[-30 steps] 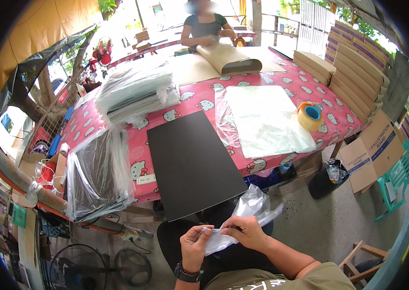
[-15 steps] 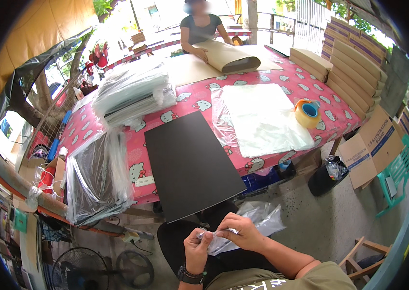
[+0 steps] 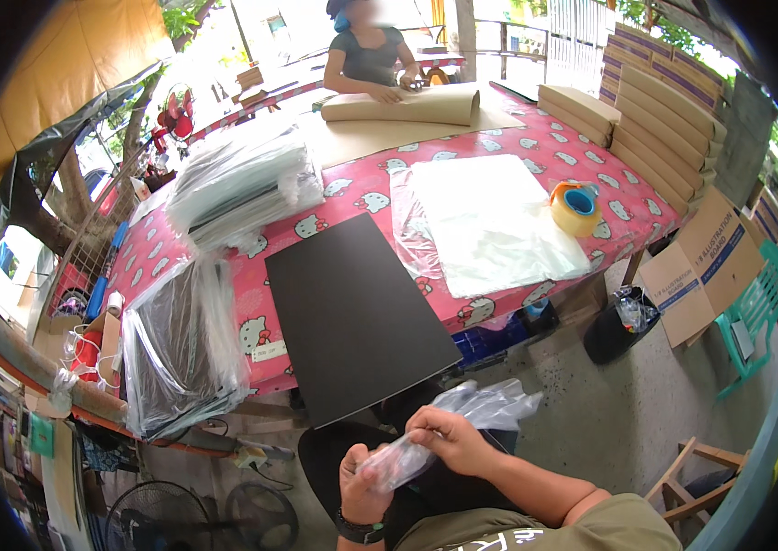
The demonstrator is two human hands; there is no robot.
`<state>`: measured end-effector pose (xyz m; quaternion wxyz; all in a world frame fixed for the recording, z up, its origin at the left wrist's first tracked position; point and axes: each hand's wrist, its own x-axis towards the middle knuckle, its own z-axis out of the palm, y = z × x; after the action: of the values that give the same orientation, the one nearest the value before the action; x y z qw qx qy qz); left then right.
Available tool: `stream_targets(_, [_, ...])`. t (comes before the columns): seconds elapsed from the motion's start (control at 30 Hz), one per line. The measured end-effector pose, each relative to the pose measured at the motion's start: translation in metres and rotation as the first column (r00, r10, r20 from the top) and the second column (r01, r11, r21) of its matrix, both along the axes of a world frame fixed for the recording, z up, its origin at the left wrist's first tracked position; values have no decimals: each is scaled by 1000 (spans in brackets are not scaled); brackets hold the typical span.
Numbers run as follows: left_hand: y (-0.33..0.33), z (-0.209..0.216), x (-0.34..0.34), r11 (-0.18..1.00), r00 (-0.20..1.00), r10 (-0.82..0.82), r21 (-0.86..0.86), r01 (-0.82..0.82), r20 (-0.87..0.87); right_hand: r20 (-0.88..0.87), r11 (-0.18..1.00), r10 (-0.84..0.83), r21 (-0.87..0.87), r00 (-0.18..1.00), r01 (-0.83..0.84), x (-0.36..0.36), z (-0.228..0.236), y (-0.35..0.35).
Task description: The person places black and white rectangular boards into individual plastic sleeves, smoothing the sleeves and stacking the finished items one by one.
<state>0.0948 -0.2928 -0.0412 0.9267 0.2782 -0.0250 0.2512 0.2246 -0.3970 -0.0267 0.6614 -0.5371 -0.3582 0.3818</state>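
We note a smooth, flat black board (image 3: 361,321) and crinkled, translucent plastic (image 3: 481,404). Our right hand (image 3: 444,439) pinches the plastic; our left hand (image 3: 366,482) half-curls against it, firmness indeterminable.

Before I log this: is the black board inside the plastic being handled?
No, the black board lies bare on the pink-covered table, while the right hand holds the clear plastic apart from it.

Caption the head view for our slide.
Left hand and right hand handle clear plastic near a black board on a table.

Left hand (image 3: 366,479) curled, right hand (image 3: 449,439) pinching (slightly higher), right forearm (image 3: 545,482) slanting
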Motion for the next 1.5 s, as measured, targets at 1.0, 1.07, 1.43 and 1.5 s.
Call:
stream_targets(1.0, [41, 20, -37, 865, 928, 270, -359, -351, -257, -271, 637, 731, 600, 626, -484, 22, -13, -37])
stream_targets(1.07, [39, -13, -43, 996, 990, -40, -82, 29, -134, -621, 873, 363, 487, 695, -21, 33, -14, -47])
stream_targets(1.43, [77, -15, -65, 967, 958, 115, -250, -47, 263, -211, 699, 698, 408, 684, -587, 37, -14, -55])
stream_targets(1.5, [76, -8, -59, 896, 918, 363, -329, -298, 158, -319, 688, 726, 346, 610, -638, 40, -14, -63])
